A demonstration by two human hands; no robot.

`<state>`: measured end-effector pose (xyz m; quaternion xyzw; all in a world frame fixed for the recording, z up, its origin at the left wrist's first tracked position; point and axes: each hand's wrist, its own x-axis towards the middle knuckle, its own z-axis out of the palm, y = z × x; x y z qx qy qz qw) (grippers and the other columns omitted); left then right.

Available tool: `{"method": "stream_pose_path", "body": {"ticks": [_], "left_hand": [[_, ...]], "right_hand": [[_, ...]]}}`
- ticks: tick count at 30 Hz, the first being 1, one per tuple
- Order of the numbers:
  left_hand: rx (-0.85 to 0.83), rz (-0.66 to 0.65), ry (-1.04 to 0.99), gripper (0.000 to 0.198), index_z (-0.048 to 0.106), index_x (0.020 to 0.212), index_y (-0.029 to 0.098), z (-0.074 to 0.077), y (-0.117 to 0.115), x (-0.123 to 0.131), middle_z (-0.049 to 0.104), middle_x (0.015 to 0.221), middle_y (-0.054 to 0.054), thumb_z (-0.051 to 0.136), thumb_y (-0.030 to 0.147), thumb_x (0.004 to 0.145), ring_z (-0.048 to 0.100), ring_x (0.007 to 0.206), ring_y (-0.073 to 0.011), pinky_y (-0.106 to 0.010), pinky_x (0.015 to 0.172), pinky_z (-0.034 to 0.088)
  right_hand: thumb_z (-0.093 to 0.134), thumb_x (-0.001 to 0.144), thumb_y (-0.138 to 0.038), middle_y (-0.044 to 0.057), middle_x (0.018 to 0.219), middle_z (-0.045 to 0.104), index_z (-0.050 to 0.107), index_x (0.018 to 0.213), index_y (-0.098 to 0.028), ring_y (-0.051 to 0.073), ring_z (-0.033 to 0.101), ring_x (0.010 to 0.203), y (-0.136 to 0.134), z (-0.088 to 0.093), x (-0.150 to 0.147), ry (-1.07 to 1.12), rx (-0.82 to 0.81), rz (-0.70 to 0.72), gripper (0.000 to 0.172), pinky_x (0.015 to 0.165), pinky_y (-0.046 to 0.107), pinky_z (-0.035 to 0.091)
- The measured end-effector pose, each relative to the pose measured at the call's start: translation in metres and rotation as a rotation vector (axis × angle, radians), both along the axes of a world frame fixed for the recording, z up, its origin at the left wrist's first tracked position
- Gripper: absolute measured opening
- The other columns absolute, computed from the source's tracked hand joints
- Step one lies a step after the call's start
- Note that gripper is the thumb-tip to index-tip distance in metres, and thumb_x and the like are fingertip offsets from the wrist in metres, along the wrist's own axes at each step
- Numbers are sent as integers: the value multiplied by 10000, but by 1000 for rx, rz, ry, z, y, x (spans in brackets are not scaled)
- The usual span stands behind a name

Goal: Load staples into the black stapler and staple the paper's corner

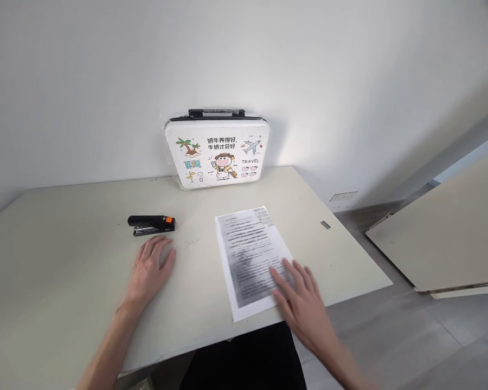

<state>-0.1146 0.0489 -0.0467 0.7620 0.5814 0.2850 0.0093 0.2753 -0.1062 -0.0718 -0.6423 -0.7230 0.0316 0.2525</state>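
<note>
A black stapler (148, 222) with an orange patch lies on its base at the left of the table. Just in front of it, my left hand (149, 268) rests on the tabletop, fingers stretched out and thumb apart; it holds nothing. To the right, a printed sheet of paper (248, 254) lies flat, slightly turned. My right hand (303, 300) lies over the paper's lower right edge with its fingers spread, the fingertips on or just above the sheet. Whether there is more than one sheet I cannot tell.
A white case (223, 154) with cartoon prints and a black handle stands at the back, leaning against the wall (106, 81). The pale table (65, 271) has a small dark slot (325, 225) at its right. Another pale table or panel (451, 233) stands farther right.
</note>
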Motion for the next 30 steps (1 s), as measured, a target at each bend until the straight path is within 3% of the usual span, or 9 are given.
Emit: {"method": "stream_pose_path", "body": {"ticks": [5,8,10,13,16,20,25,30], "left_hand": [[35,-138,-20,415,599,1355,243,3,-9,7,595,1469,-123,515,508,1047,501,1420,-337,-564,1205,400],[-7,-192,95,523,594,1419,255,0,-20,0,554,1556,-108,546,590,1020,400,1514,-380,-639,1261,282],[-59,-194,149,581,582,1467,273,-2,-28,-13,520,1606,-83,535,633,1013,373,1542,-380,-638,1275,263],[-127,-164,198,641,549,1533,305,-2,-35,-43,464,1659,-50,519,671,1007,344,1570,-367,-600,1284,278],[-152,-140,240,658,520,1567,325,1,-37,-73,423,1685,-30,485,683,1016,309,1588,-365,-604,1293,250],[-79,-137,268,585,622,1466,334,7,-34,-94,346,1724,-7,432,679,1034,266,1603,-367,-598,1296,244],[44,-173,219,472,643,1383,294,19,-34,-82,517,1613,-58,467,581,1052,405,1540,-349,-570,1260,347],[167,-130,188,379,600,1383,298,51,-11,-58,575,1521,-106,487,463,1062,509,1447,-335,-559,1200,412]], "right_hand": [[634,1015,-423,70,1634,489,549,1541,-423,426,441,1504,-21,17,-75,128,-28,152,533,1199,742,385],[593,1042,-395,70,1563,556,561,1522,-404,362,486,1479,-27,29,-98,292,-121,263,481,1151,622,513],[546,1065,-372,77,1531,578,565,1508,-364,302,543,1436,-24,35,-95,418,-167,307,444,1116,502,570],[501,1079,-373,99,1431,647,648,1375,-295,259,649,1305,-7,37,-64,556,-174,266,340,1076,423,585],[488,1078,-431,107,1219,740,702,1203,-255,250,730,1102,17,31,-26,645,-196,159,304,854,351,631],[477,1067,-507,99,982,772,713,1054,-232,237,742,871,34,22,-5,737,-209,47,363,598,292,547],[476,1068,-472,92,997,775,726,1050,-239,216,715,834,31,23,-13,666,-195,99,342,503,263,447],[465,1069,-471,97,980,776,735,1027,-236,231,721,853,29,26,-14,671,-184,81,360,467,265,415]]}}
